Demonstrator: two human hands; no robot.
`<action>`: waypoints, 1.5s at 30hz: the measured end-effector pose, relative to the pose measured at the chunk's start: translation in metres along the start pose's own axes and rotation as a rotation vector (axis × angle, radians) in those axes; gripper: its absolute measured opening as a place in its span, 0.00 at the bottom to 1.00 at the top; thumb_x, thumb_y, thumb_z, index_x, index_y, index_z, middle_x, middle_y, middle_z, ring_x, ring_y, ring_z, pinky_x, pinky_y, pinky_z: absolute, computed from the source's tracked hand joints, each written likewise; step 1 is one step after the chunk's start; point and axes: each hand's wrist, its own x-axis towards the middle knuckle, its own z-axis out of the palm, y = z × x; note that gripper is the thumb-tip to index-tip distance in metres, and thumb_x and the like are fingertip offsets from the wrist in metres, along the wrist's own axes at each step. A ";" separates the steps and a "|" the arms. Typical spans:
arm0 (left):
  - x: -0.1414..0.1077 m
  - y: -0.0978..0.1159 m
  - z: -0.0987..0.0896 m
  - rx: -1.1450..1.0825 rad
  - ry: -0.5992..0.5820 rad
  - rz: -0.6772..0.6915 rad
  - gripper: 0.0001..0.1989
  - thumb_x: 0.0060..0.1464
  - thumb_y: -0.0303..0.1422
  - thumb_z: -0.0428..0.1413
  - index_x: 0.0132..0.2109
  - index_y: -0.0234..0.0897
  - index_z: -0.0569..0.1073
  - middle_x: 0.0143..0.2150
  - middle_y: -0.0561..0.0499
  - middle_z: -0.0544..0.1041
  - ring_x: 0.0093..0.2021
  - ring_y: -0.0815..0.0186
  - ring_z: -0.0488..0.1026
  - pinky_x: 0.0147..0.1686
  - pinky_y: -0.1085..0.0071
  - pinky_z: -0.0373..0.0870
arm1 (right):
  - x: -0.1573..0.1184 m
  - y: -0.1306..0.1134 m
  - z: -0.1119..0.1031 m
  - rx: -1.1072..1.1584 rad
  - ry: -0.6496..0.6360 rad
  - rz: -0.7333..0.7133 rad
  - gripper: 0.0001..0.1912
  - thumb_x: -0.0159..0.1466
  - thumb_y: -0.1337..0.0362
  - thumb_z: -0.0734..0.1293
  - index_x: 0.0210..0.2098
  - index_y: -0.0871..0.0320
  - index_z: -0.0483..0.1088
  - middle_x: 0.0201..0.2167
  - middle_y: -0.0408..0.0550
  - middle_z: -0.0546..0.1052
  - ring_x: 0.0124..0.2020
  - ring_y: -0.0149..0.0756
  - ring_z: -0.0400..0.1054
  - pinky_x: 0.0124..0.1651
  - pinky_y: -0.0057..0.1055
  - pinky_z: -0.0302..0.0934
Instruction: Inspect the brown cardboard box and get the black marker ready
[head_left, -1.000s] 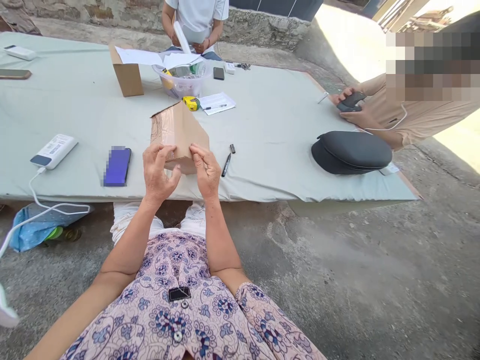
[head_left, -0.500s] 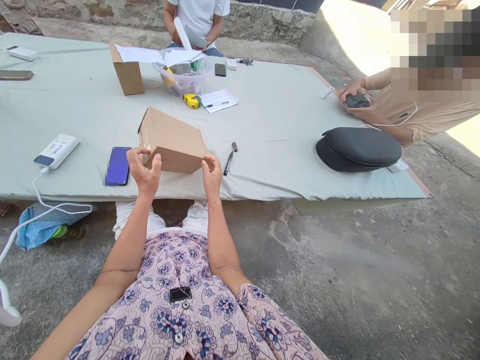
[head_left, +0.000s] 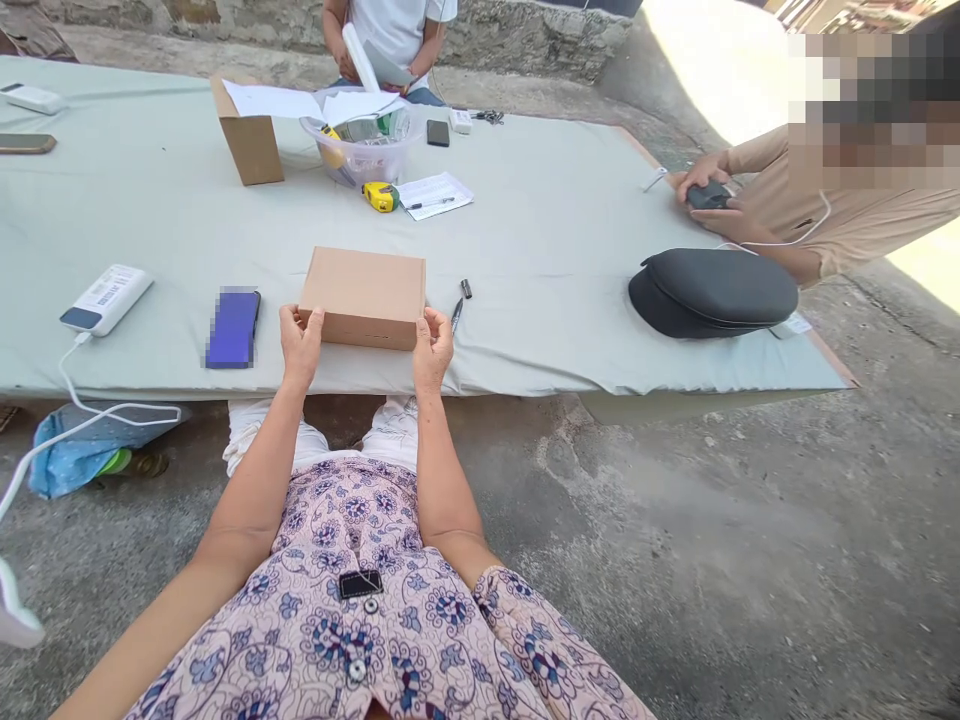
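A closed brown cardboard box (head_left: 364,283) lies flat near the front edge of the cloth-covered table (head_left: 540,230). My left hand (head_left: 301,345) grips its left front corner, thumb on the front face. At the right front corner my right hand (head_left: 432,350) holds the box the same way. Just right of that hand are a black marker (head_left: 457,315) and its cap (head_left: 466,289), apart from each other. A phone with a purple screen (head_left: 233,328) lies left of my left hand.
Further back stand an upright box (head_left: 253,150), a plastic basket (head_left: 366,160) and a yellow tape measure (head_left: 380,197). A white power bank (head_left: 107,298) lies left, a black case (head_left: 716,293) right. Two people sit around the table, one holding a dark object (head_left: 709,196).
The box has turned from a tilted, angled pose to lie level and square to the table edge. Both my hands have moved slightly right with it, still holding it.
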 end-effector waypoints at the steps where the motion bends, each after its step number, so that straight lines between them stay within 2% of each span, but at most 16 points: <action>1: 0.000 0.002 0.000 -0.004 0.010 -0.016 0.20 0.58 0.47 0.60 0.46 0.39 0.64 0.47 0.46 0.72 0.44 0.64 0.71 0.45 0.68 0.67 | -0.001 0.004 0.001 0.021 0.002 0.006 0.22 0.66 0.47 0.63 0.49 0.58 0.71 0.46 0.52 0.78 0.48 0.36 0.73 0.50 0.34 0.68; 5: 0.001 0.002 0.002 -0.041 0.056 -0.035 0.19 0.56 0.43 0.61 0.46 0.40 0.63 0.46 0.48 0.72 0.46 0.64 0.70 0.48 0.67 0.66 | -0.008 0.021 0.006 -0.005 0.016 0.008 0.26 0.66 0.44 0.61 0.49 0.59 0.72 0.48 0.54 0.78 0.50 0.39 0.72 0.56 0.40 0.68; 8: 0.002 0.002 0.002 -0.121 0.074 -0.069 0.18 0.55 0.42 0.61 0.46 0.41 0.63 0.45 0.49 0.72 0.44 0.65 0.71 0.47 0.68 0.68 | -0.012 0.020 0.007 -0.040 0.000 -0.085 0.25 0.68 0.47 0.60 0.52 0.58 0.72 0.51 0.56 0.77 0.53 0.40 0.72 0.59 0.44 0.67; 10: -0.001 0.004 0.003 -0.233 0.059 -0.140 0.16 0.56 0.41 0.59 0.44 0.43 0.62 0.46 0.50 0.72 0.44 0.65 0.73 0.43 0.69 0.71 | -0.012 0.005 0.004 -0.062 -0.004 -0.207 0.22 0.69 0.51 0.60 0.54 0.57 0.72 0.53 0.56 0.77 0.55 0.41 0.71 0.62 0.45 0.66; 13: -0.011 0.006 0.011 -0.364 -0.073 -0.288 0.13 0.57 0.43 0.55 0.41 0.43 0.61 0.45 0.50 0.73 0.39 0.66 0.76 0.38 0.67 0.75 | -0.009 -0.030 -0.003 -0.131 0.046 -0.427 0.18 0.70 0.56 0.61 0.56 0.54 0.70 0.53 0.54 0.77 0.57 0.41 0.70 0.64 0.46 0.64; 17: -0.023 0.007 0.022 -0.105 -0.291 -0.372 0.13 0.61 0.42 0.49 0.37 0.38 0.67 0.34 0.46 0.75 0.34 0.60 0.78 0.37 0.61 0.77 | 0.001 -0.070 -0.007 -0.258 0.031 -0.636 0.13 0.71 0.61 0.59 0.51 0.52 0.72 0.50 0.51 0.79 0.56 0.41 0.71 0.65 0.46 0.63; 19: -0.025 0.008 0.021 0.018 -0.275 -0.338 0.12 0.59 0.40 0.53 0.34 0.36 0.71 0.33 0.45 0.75 0.37 0.56 0.78 0.39 0.59 0.77 | 0.007 -0.077 -0.004 -0.320 0.011 -0.695 0.12 0.71 0.64 0.59 0.47 0.52 0.74 0.49 0.50 0.80 0.56 0.40 0.70 0.65 0.45 0.62; 21: -0.023 0.013 0.014 0.090 -0.192 -0.270 0.08 0.55 0.37 0.58 0.37 0.36 0.73 0.37 0.44 0.75 0.43 0.54 0.77 0.46 0.58 0.75 | 0.009 -0.078 0.000 -0.361 -0.016 -0.706 0.12 0.70 0.65 0.60 0.46 0.52 0.74 0.49 0.49 0.81 0.56 0.40 0.70 0.65 0.45 0.61; 23: -0.021 0.021 0.006 0.138 -0.105 -0.139 0.11 0.56 0.36 0.59 0.46 0.37 0.74 0.45 0.43 0.76 0.49 0.55 0.75 0.52 0.58 0.73 | 0.009 -0.077 0.005 -0.391 -0.052 -0.691 0.11 0.70 0.65 0.60 0.46 0.52 0.74 0.49 0.49 0.80 0.57 0.40 0.69 0.66 0.44 0.60; 25: -0.020 0.034 0.001 0.120 -0.063 0.061 0.18 0.61 0.39 0.56 0.55 0.39 0.71 0.53 0.41 0.75 0.54 0.57 0.74 0.56 0.59 0.71 | 0.005 -0.077 0.011 -0.413 -0.076 -0.685 0.10 0.70 0.64 0.61 0.46 0.52 0.74 0.50 0.49 0.80 0.57 0.41 0.69 0.66 0.44 0.59; 28: -0.016 0.056 0.002 0.026 -0.101 0.363 0.26 0.65 0.49 0.52 0.66 0.47 0.64 0.66 0.42 0.68 0.64 0.57 0.68 0.63 0.58 0.67 | 0.000 -0.078 0.020 -0.428 -0.075 -0.712 0.08 0.70 0.60 0.63 0.44 0.52 0.74 0.49 0.49 0.80 0.56 0.41 0.69 0.64 0.43 0.60; 31: -0.010 0.073 0.013 0.039 -0.228 0.513 0.30 0.63 0.55 0.52 0.66 0.48 0.65 0.72 0.43 0.62 0.72 0.53 0.58 0.66 0.55 0.64 | -0.002 -0.079 0.026 -0.433 -0.052 -0.724 0.09 0.70 0.57 0.65 0.42 0.52 0.75 0.47 0.49 0.80 0.55 0.41 0.70 0.62 0.42 0.60; 34: -0.004 0.078 0.024 0.077 -0.324 0.531 0.26 0.64 0.54 0.51 0.58 0.43 0.73 0.68 0.41 0.68 0.71 0.54 0.61 0.66 0.57 0.64 | 0.003 -0.077 0.028 -0.423 -0.013 -0.735 0.11 0.71 0.55 0.65 0.39 0.52 0.76 0.44 0.49 0.81 0.53 0.40 0.71 0.61 0.41 0.61; 38: -0.003 0.079 0.028 0.083 -0.292 0.521 0.19 0.65 0.46 0.52 0.55 0.42 0.76 0.63 0.44 0.74 0.67 0.57 0.68 0.65 0.59 0.66 | 0.014 -0.072 0.024 -0.401 -0.030 -0.758 0.13 0.71 0.54 0.64 0.39 0.52 0.78 0.44 0.50 0.80 0.52 0.40 0.71 0.61 0.42 0.62; 42: -0.008 0.081 0.024 0.061 -0.301 0.476 0.16 0.65 0.42 0.53 0.54 0.41 0.77 0.64 0.44 0.74 0.66 0.58 0.69 0.62 0.62 0.69 | 0.020 -0.063 0.016 -0.305 -0.036 -0.760 0.16 0.72 0.53 0.61 0.41 0.53 0.77 0.48 0.52 0.79 0.57 0.40 0.70 0.65 0.44 0.62; 45: -0.012 0.085 0.022 0.007 -0.296 0.421 0.16 0.64 0.42 0.54 0.54 0.43 0.77 0.66 0.45 0.71 0.66 0.58 0.69 0.62 0.62 0.69 | 0.019 -0.055 0.011 -0.168 -0.038 -0.690 0.17 0.73 0.55 0.58 0.45 0.54 0.76 0.52 0.54 0.78 0.59 0.39 0.70 0.64 0.44 0.65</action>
